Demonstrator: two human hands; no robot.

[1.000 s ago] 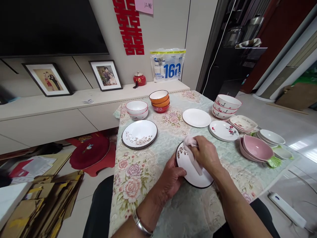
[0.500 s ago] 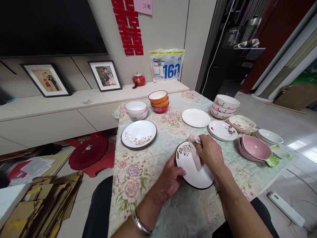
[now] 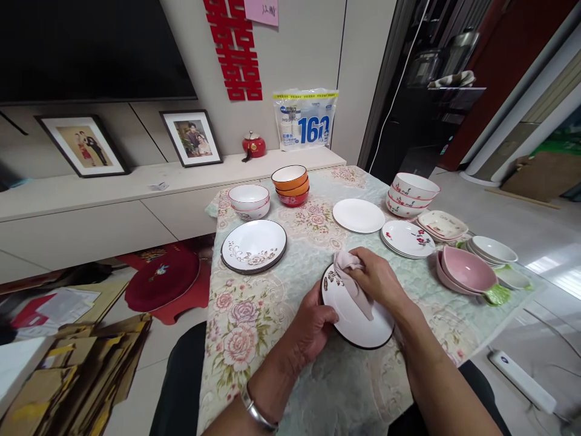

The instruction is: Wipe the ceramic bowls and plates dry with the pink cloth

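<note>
We observe a white, brown-flowered plate [image 3: 347,318] with a dark rim, tilted; a crumpled pale-pink cloth [image 3: 355,293] contacts its decorated face

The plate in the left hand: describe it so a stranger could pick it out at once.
Above the flowered tablecloth's near part, find the left hand. It holds a white plate with a dark rim and brown flowers, with a pale cloth in the right hand against its face. Unlike the similar stack of plates farther left, it is single and hand-held.
</note>
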